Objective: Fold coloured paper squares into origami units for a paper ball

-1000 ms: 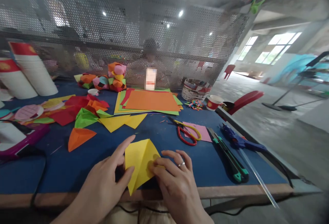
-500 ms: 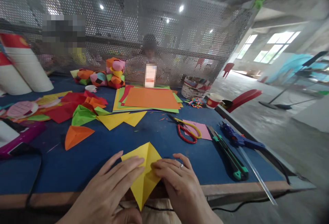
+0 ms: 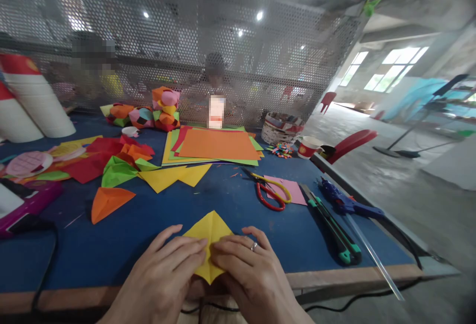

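A creased square of yellow paper (image 3: 211,225) sits at the table's front edge, one corner pointing away from me. My left hand (image 3: 163,262) grips its left side, fingers on top and thumb hidden below. On the other side my right hand (image 3: 253,264), with a ring on one finger, holds the paper the same way. The fingertips of both hands nearly meet at the middle crease. Ahead lie folded yellow pieces (image 3: 163,176), a folded orange piece (image 3: 110,204) and a folded green piece (image 3: 117,171).
Right of my hands lie scissors (image 3: 270,196), pink paper (image 3: 293,192), a green-black utility knife (image 3: 334,230) and a blue glue gun (image 3: 344,200). Behind are stacked coloured sheets (image 3: 219,144), a basket (image 3: 280,127) and a paper cup (image 3: 309,146). A purple tool (image 3: 35,205) lies left.
Both hands have drawn closer together over the yellow paper. Its side corners are now covered, and its near corner looks pulled up and shorter.
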`<state>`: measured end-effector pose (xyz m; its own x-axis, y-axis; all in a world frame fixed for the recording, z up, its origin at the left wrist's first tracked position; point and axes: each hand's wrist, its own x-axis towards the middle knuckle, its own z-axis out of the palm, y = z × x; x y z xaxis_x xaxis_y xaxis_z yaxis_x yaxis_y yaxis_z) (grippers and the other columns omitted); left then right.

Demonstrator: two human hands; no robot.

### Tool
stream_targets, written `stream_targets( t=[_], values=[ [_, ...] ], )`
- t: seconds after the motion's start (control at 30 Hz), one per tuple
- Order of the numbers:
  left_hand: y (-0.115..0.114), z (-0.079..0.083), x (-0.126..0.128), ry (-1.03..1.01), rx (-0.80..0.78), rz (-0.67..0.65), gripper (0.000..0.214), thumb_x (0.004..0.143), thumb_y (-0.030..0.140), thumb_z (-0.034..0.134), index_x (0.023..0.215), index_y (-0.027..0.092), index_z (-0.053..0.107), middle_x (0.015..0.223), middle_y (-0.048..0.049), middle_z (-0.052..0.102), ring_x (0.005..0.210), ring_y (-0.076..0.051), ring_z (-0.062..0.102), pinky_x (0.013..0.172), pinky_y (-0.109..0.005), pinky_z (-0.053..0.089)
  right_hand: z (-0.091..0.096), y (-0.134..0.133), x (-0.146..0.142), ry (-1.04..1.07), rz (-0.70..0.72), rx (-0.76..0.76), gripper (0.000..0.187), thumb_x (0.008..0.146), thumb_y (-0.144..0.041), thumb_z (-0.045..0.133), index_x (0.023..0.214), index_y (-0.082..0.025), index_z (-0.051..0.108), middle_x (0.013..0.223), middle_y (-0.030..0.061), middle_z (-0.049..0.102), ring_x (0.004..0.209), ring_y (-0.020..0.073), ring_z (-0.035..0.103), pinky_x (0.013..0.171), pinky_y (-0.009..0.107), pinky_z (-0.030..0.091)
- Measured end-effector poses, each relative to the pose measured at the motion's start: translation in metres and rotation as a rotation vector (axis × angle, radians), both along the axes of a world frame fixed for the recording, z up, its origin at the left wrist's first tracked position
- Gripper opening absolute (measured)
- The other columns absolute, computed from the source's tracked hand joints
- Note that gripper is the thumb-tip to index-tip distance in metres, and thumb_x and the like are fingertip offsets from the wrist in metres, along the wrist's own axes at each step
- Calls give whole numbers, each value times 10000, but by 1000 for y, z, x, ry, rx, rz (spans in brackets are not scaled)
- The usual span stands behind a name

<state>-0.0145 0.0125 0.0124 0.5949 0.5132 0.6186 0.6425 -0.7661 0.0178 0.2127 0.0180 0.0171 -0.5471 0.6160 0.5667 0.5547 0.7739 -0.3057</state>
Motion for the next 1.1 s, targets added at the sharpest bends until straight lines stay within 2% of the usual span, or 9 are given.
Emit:
stream_targets(
  t=[0.1, 0.2, 0.3, 0.4, 0.6, 0.77, 0.83, 0.93, 1.1],
  values=[
    [-3, 7, 1, -37, 0, -1, 346, 884, 25, 430, 1059, 225, 651, 997, 35, 792, 934, -100, 746, 1043, -279, 493, -1, 0, 2, 14, 15, -5, 187, 958, -97, 624, 1021, -253, 706, 1070, -33, 811, 1017, 123, 754, 1040, 317, 441],
    [-2, 6, 2, -112, -16, 51, 295, 933, 53, 419, 1010, 242, 632, 947, 50, 783, 895, -83, 746, 1026, -251, 497, -3, 1, 0, 63, 3, -26, 97, 1014, -187, 614, 1014, -248, 691, 1047, -24, 817, 983, 125, 765, 1003, 317, 450],
    [0, 1, 2, -159, -70, 104, 182, 1022, 192, 452, 1035, 245, 625, 948, 51, 779, 868, -76, 747, 1011, -227, 514, -5, 2, -3, 148, -15, -83, 125, 1056, -233, 570, 985, -234, 673, 1002, -11, 817, 918, 118, 770, 956, 300, 443],
    [0, 1, 2, -222, -113, 160, 175, 1057, 325, 473, 987, 264, 622, 871, 82, 763, 836, -79, 753, 982, -210, 541, -4, 2, -6, 206, -26, -129, 132, 1053, -221, 572, 971, -234, 675, 992, -25, 811, 882, 113, 768, 918, 282, 441],
    [-9, 3, -3, -308, -145, 213, 237, 1058, 411, 475, 908, 290, 613, 769, 105, 726, 767, -74, 752, 758, -141, 579, 0, 2, -4, 236, -28, -138, 93, 1032, -211, 602, 989, -242, 679, 962, -45, 808, 868, 105, 769, 904, 257, 446],
    [-8, -8, -3, -356, -250, 302, 166, 1028, 430, 529, 977, 286, 595, 814, 72, 718, 706, -84, 724, 613, -141, 556, -2, 2, -8, 233, -127, -147, 225, 1055, -252, 532, 868, -228, 655, 796, -37, 757, 687, 116, 701, 766, 256, 470],
    [-5, -11, 0, -368, -225, 348, 166, 1026, 435, 526, 1018, 281, 589, 821, 60, 722, 704, -105, 721, 616, -182, 559, -5, 3, -11, 259, -205, -169, 253, 1051, -299, 528, 837, -235, 646, 727, -38, 719, 635, 130, 657, 693, 255, 456],
    [-2, -12, 7, -339, -160, 399, 171, 1035, 417, 506, 1033, 264, 584, 822, 46, 723, 732, -134, 715, 713, -262, 559, -8, 4, -16, 246, -308, -237, 255, 1035, -333, 552, 815, -245, 647, 681, -36, 679, 616, 143, 624, 622, 247, 424],
    [-1, -15, 16, -264, -14, 432, 116, 1038, 298, 517, 1014, 218, 598, 810, 35, 716, 721, -154, 690, 852, -341, 486, -8, 10, -24, 211, -390, -248, 248, 1040, -339, 530, 822, -246, 600, 680, -37, 645, 629, 145, 620, 574, 233, 402]
  ],
)
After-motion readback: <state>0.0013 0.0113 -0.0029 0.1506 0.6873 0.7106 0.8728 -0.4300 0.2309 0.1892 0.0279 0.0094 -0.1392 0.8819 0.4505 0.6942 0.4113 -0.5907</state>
